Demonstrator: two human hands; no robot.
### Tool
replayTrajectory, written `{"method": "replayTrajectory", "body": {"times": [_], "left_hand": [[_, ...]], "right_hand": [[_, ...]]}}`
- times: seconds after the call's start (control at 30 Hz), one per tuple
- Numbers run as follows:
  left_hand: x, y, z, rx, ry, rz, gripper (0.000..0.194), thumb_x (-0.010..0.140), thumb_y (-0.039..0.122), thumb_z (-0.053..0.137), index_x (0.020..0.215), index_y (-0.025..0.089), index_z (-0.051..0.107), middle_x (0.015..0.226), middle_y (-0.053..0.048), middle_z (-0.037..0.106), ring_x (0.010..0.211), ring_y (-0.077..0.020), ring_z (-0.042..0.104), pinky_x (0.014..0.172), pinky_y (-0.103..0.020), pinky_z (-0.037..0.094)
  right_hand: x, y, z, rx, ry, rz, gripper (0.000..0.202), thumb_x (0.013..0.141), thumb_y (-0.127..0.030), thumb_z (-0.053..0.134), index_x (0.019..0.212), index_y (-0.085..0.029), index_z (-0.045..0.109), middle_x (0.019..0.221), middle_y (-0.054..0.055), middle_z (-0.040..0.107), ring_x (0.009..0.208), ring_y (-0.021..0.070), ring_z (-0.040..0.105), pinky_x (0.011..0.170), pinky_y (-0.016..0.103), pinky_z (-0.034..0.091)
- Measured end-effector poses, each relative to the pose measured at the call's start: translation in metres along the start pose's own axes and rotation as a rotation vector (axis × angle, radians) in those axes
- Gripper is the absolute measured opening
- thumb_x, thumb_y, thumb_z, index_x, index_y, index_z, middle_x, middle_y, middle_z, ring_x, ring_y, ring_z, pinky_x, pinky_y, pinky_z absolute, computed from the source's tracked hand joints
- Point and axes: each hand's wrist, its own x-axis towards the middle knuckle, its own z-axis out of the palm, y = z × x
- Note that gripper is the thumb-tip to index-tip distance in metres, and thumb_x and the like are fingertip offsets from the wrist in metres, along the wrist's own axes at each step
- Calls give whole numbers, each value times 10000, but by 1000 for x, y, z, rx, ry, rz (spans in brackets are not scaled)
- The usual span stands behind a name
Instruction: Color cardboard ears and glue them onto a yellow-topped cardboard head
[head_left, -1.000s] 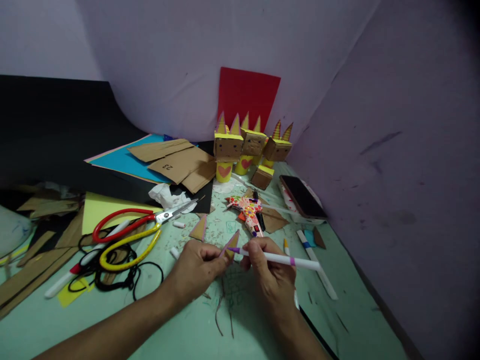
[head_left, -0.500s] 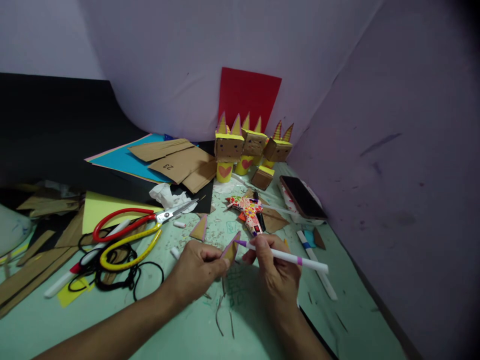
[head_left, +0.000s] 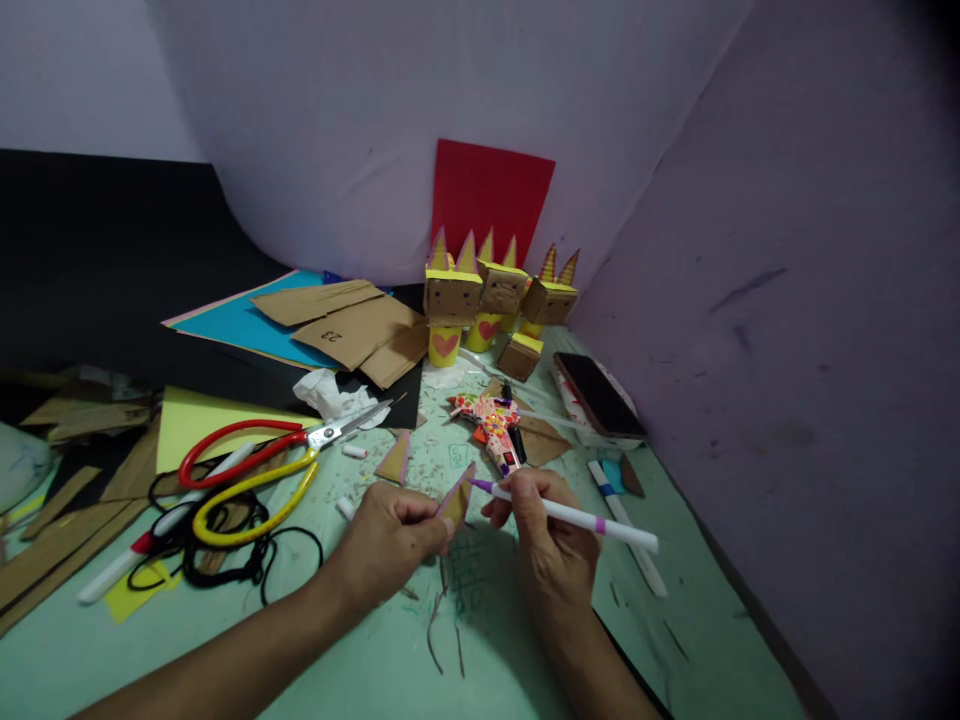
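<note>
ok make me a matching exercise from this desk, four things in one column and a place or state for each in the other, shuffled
Things:
1. purple-tipped marker
2. scissors
3. phone
4. red sheet

Places and states:
A. dark screen facing up
B. behind the box-headed figures
C. next to the crumpled white paper
D. held in the right hand

Right pairs: 1-D, 2-C, 3-A, 4-B

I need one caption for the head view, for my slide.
Left hand holds a purple-edged cardboard triangle; right hand holds a purple-tipped marker at its edge.
</note>
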Motion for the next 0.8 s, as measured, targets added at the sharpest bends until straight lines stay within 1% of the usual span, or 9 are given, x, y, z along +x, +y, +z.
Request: {"method": "replayTrajectory", "body": {"times": [0.07,0.13,0.23,0.3,0.33,0.47,0.5,0.63,0.8], "left_hand": [[0,0,0,-12,-6,2,312,656,365,509,414,188,424,406,62,279,427,-81,240,429,-251,147],[0,0,0,-17,-10,-1,301,648,359,509,418,188,420,412,64,275,430,-81,237,429,-248,148],[-1,0,0,2,2,-3,291,634,358,513,412,182,446,408,61,291,430,-83,255,431,-246,160],[-1,1,-1,14,14,-4,292,631,366,513,413,175,479,402,57,308,427,-86,266,432,-247,161],[-2,1,-1,15,18,-7,293,631,369,513,414,173,490,400,57,312,425,-86,267,432,-248,158],[-1,3,-1,-7,2,-16,298,633,376,514,412,178,481,391,64,291,414,-83,245,428,-249,146],[-1,3,-1,-7,3,-14,297,629,373,518,408,178,481,390,63,295,414,-83,249,428,-248,149],[0,3,0,-6,26,-18,280,621,352,531,406,173,514,384,58,317,413,-86,266,427,-248,158],[-1,1,0,-45,10,-5,271,620,341,534,406,177,508,388,60,317,409,-83,253,423,-247,146]], "right_hand": [[0,0,0,-32,-32,-11,310,853,-400,539,643,-181,607,514,-27,571,467,114,532,466,225,404],[1,1,1,-64,-32,-7,298,853,-401,540,668,-182,621,527,-25,577,478,116,537,481,230,413],[3,1,1,-59,56,17,263,854,-396,540,727,-184,629,535,-23,597,490,124,552,488,234,421],[4,2,0,-30,93,16,260,855,-395,537,732,-182,622,539,-20,604,498,128,561,484,233,424],[4,2,0,-17,85,7,264,856,-394,535,722,-182,617,536,-20,603,499,129,565,484,233,426],[3,1,0,-47,-10,-22,276,853,-396,538,695,-183,611,529,-25,585,487,122,553,491,234,432],[2,1,0,-60,-5,-16,275,852,-398,539,701,-182,614,532,-24,583,485,121,548,489,234,430],[3,0,0,-39,83,3,275,862,-400,526,723,-180,615,553,-16,592,511,128,552,505,242,431],[4,1,1,-45,27,-16,296,846,-424,539,698,-180,616,530,-15,589,494,132,551,488,246,423]]}}
